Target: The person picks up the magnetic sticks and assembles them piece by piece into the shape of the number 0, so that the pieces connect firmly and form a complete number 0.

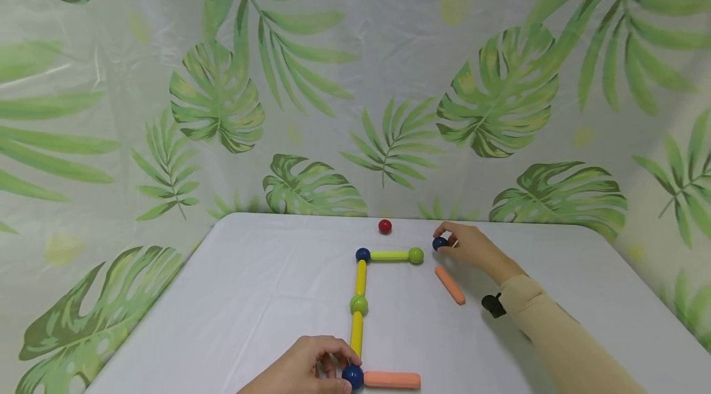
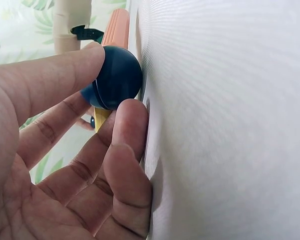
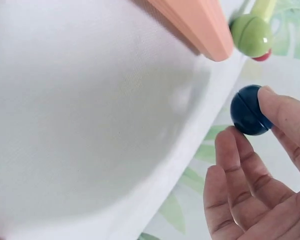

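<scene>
At the table's near side my left hand (image 1: 311, 364) pinches a dark blue ball (image 2: 117, 77) between thumb and fingers. That ball joins an orange rod (image 1: 392, 380) and a yellow rod (image 1: 357, 332). Further up the chain come a green ball (image 1: 358, 304), another yellow rod (image 1: 361, 278), a blue ball (image 1: 363, 255), a lime rod (image 1: 390, 255) and a green end ball (image 1: 416, 255). My right hand (image 1: 465, 247) holds a separate blue ball (image 3: 249, 111) between thumb and fingertips, to the right of that end ball.
A loose orange rod (image 1: 450, 285) lies on the white table (image 1: 250, 295) just below my right hand. Near the back edge sits a red ball (image 1: 385, 226). Behind the table hangs a leaf-patterned curtain (image 1: 400, 73).
</scene>
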Tool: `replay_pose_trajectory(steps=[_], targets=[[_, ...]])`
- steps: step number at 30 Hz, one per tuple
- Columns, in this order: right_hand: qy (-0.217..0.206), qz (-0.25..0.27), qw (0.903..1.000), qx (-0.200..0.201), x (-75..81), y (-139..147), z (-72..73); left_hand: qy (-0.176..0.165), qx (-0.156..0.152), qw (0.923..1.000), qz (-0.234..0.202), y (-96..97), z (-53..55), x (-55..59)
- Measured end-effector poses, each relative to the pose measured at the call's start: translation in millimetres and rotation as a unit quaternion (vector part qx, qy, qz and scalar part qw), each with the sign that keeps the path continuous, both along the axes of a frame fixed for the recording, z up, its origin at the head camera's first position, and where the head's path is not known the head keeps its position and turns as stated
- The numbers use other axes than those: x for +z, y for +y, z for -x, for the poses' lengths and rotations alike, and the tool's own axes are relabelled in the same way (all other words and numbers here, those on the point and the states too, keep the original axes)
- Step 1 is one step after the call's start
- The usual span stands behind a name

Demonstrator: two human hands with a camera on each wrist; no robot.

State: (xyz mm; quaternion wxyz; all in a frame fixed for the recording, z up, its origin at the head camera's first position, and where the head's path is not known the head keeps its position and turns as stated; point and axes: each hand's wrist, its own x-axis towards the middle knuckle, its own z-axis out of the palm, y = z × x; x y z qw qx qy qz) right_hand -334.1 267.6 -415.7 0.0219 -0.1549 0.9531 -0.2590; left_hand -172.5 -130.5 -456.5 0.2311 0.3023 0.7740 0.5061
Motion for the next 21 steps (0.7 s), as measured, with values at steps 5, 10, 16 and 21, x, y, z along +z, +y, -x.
replay_pose_trajectory(steps=[5,10,16,21], targets=[[0.005,0.004,0.9997,0.022,4.2,6,-13.5,-0.012,0.008,0.9999,0.007,1.9,-0.6,2.1],[-0.007,0.013,0.9993,0.035,8.1,10,-31.1,-0.011,0.003,0.9999,0.000,1.6,-0.4,0.1],[-0.019,0.018,0.9982,0.054,10.4,10,-54.3,-0.020,0.012,0.9997,0.008,1.7,-0.8,0.2],[-0.038,0.032,0.9944,0.093,12.1,11,-75.7,-0.031,0.018,0.9993,0.010,3.7,-1.9,2.7]])
